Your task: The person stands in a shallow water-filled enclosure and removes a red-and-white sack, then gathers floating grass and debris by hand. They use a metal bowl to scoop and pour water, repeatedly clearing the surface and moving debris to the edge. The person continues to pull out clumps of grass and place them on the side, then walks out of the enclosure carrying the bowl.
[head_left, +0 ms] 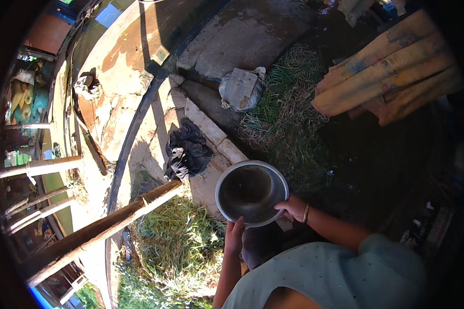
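Between my two hands is a round metal basin (227,208) with a pale rim, its open top facing up. Its inside is in shade, and a darker round patch shows at the bottom; whether that is water I cannot tell. My left hand (235,232) grips the near rim from below left, thumb up at the edge. On the right side of the rim, my right hand (295,207) is closed with the thumb over the edge; a bangle circles that wrist. Most fingers of both hands are hidden under the basin.
A black crumpled cloth (189,149) lies on the paving left of the basin. Beyond are a white sack bundle (242,88) and cut grass (288,110). A wooden post (113,226) slants in from the left beside a grass heap (178,232). Yellow cloth (381,67) hangs at upper right.
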Demonstrator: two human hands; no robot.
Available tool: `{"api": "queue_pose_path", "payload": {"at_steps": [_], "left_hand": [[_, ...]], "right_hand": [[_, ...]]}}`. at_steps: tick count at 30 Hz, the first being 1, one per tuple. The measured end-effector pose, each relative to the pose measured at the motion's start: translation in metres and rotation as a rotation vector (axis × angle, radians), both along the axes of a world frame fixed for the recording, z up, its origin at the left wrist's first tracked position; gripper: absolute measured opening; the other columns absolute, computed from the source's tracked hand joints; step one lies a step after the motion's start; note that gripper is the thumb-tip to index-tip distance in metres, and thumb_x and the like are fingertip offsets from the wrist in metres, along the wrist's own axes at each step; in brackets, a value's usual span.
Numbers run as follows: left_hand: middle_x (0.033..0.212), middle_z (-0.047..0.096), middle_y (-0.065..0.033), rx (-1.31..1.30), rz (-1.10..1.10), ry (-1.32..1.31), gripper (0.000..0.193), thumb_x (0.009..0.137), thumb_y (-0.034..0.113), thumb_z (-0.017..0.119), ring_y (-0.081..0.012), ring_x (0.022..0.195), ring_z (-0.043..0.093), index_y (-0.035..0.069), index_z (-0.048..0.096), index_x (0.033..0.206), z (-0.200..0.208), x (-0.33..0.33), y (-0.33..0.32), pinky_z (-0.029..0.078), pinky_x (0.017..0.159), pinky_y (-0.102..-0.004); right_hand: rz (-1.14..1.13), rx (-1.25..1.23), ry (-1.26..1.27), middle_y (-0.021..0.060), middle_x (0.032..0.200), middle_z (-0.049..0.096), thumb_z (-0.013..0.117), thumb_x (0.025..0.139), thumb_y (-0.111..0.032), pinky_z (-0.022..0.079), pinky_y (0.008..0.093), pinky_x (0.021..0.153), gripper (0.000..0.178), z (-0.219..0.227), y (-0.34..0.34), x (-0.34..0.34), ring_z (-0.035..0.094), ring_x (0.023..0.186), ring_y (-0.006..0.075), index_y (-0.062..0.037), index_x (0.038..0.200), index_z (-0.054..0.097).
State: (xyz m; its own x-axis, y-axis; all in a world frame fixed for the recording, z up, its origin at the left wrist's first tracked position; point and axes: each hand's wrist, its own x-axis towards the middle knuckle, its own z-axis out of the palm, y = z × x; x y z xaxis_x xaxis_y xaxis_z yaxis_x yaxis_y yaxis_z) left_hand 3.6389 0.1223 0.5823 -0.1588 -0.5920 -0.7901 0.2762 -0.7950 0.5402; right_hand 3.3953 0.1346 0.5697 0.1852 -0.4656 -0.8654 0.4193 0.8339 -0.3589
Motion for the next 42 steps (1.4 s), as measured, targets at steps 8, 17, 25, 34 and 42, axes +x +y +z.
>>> {"api": "queue_pose_path", "payload": {"at_steps": [8, 17, 25, 34, 42], "left_hand": [[0.133, 0.050, -0.0141, -0.215, -0.324, -0.236, 0.050, 0.096, 0.024, 0.051, -0.0264, 0.118, 0.053, 0.004, 0.036, 0.139, 0.046, 0.074, -0.244, 0.046, 0.091, -0.0364], [0.135, 0.048, -0.0111, -0.172, -0.731, -0.119, 0.062, 0.092, 0.030, 0.061, -0.0189, 0.124, 0.045, 0.005, 0.034, 0.141, 0.044, -0.037, -0.548, 0.037, 0.101, -0.0369], [0.103, 0.065, -0.0099, -0.125, -0.765, -0.182, 0.032, 0.081, 0.008, 0.063, -0.0197, 0.093, 0.062, -0.001, 0.060, 0.112, 0.008, -0.116, -0.761, 0.047, 0.084, -0.0320], [0.089, 0.064, -0.0096, -0.243, -1.086, -0.186, 0.015, 0.083, 0.009, 0.058, -0.0191, 0.081, 0.060, 0.002, 0.063, 0.095, -0.065, -0.268, -0.954, 0.048, 0.068, -0.0325], [0.091, 0.065, -0.0167, -1.053, -1.683, -0.610, 0.021, 0.073, -0.001, 0.064, -0.0253, 0.086, 0.064, 0.000, 0.061, 0.093, -0.125, -0.456, -1.113, 0.049, 0.075, -0.0353]], "right_hand": [[-0.280, -0.111, 0.240, 0.0137, 0.099, 0.065, 0.059, 0.078, -0.001, 0.058, 0.0353, 0.066, 0.041, 0.018, -0.159, -0.015, 0.067, 0.086, 0.0232, -0.0010, 0.119, 0.054], [-0.126, -0.146, 0.245, 0.0083, 0.093, 0.066, 0.065, 0.075, -0.005, 0.049, 0.0316, 0.067, 0.033, 0.014, -0.388, -0.041, 0.061, 0.073, 0.0162, -0.0010, 0.107, 0.063], [-0.112, -0.446, 0.456, 0.0148, 0.111, 0.062, 0.072, 0.077, -0.013, 0.048, 0.0373, 0.088, 0.055, -0.024, -0.572, -0.082, 0.059, 0.103, 0.0240, -0.0040, 0.126, 0.051], [-0.441, -0.237, 0.625, 0.0188, 0.145, 0.034, 0.063, 0.090, -0.029, 0.042, 0.0414, 0.101, 0.058, -0.017, -0.609, -0.283, 0.041, 0.130, 0.0313, -0.0173, 0.141, 0.039], [-0.057, 0.196, 1.312, 0.0212, 0.147, 0.029, 0.067, 0.084, -0.033, 0.040, 0.0453, 0.102, 0.060, -0.118, -0.652, -0.451, 0.040, 0.129, 0.0384, -0.0256, 0.139, 0.043]]}}
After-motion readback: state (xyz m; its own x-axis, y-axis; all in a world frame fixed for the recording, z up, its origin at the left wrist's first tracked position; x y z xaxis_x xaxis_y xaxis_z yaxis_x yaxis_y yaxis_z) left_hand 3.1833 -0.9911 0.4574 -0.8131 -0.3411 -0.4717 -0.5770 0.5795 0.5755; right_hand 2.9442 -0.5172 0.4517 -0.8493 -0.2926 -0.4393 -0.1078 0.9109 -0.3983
